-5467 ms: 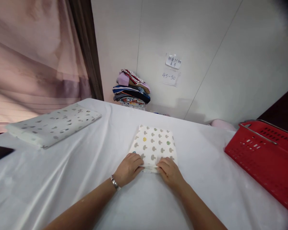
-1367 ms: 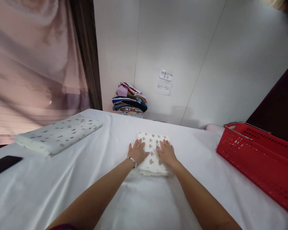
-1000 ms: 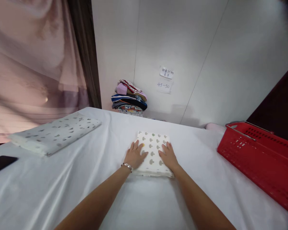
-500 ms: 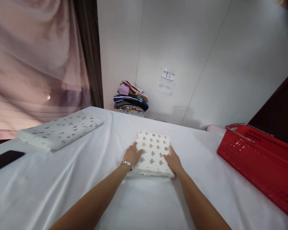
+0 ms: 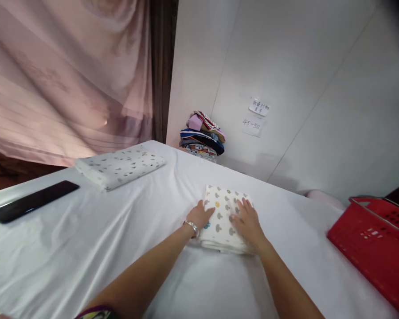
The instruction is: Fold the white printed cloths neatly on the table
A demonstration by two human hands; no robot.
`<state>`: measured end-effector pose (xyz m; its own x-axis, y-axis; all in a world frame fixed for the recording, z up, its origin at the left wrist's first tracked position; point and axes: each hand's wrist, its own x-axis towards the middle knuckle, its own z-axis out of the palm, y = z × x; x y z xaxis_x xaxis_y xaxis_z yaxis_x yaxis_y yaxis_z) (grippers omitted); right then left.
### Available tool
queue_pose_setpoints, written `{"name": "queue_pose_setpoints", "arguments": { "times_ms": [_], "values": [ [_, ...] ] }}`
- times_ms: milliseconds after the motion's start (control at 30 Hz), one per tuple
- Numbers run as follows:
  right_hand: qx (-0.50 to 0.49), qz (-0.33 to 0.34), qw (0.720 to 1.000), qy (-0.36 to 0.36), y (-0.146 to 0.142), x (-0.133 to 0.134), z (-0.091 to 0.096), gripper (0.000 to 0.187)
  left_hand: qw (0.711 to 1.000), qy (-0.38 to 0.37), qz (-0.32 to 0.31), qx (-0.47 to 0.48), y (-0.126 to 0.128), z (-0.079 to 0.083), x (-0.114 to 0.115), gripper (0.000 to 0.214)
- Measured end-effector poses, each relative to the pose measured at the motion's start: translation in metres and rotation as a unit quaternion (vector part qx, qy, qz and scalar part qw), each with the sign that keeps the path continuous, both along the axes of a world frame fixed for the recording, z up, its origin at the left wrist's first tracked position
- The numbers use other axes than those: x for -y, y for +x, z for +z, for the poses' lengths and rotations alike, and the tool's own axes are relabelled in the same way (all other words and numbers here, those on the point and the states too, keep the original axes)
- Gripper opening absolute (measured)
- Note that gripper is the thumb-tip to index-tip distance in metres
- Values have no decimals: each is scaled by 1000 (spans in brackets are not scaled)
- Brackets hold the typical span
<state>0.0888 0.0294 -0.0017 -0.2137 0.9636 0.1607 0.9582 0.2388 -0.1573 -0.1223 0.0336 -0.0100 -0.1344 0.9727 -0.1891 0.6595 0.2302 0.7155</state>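
Note:
A folded white cloth [image 5: 224, 221] printed with grey, yellow and blue mushroom-like shapes lies flat in front of me on the white-covered table. At its left edge rests my left hand [image 5: 200, 215], open, its thumb reaching onto the top of the cloth and a silvery bracelet at the wrist. My right hand [image 5: 248, 222] lies open on the cloth's right part, fingers spread and pointing away from me. Neither hand is closed around the fabric. The cloth's layered near edge shows between my wrists.
Another folded white cloth [image 5: 123, 166] with dark spots lies at the far left, beside a flat black object [image 5: 36, 201]. A red basket [image 5: 372, 248] with a metal handle stands at the right. Behind the table is a stack of folded fabrics [image 5: 202, 139].
My right hand has moved from the cloth's right edge onto its top. My left hand stays at the left edge. The view has turned left, showing more of the black object.

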Motion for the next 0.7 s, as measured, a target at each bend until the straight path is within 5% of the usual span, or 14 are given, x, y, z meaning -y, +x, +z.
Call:
{"name": "queue_pose_setpoints", "arguments": {
  "times_ms": [267, 700],
  "values": [
    [82, 28, 995, -52, -15, 2, -18, 56, 999, 8, -35, -13, -9, 1, -10, 56],
    [63, 30, 997, -14, -12, 0, -26, 53, 998, 17, 16, 61, 4, 8, -99, 43]
  ]
}}
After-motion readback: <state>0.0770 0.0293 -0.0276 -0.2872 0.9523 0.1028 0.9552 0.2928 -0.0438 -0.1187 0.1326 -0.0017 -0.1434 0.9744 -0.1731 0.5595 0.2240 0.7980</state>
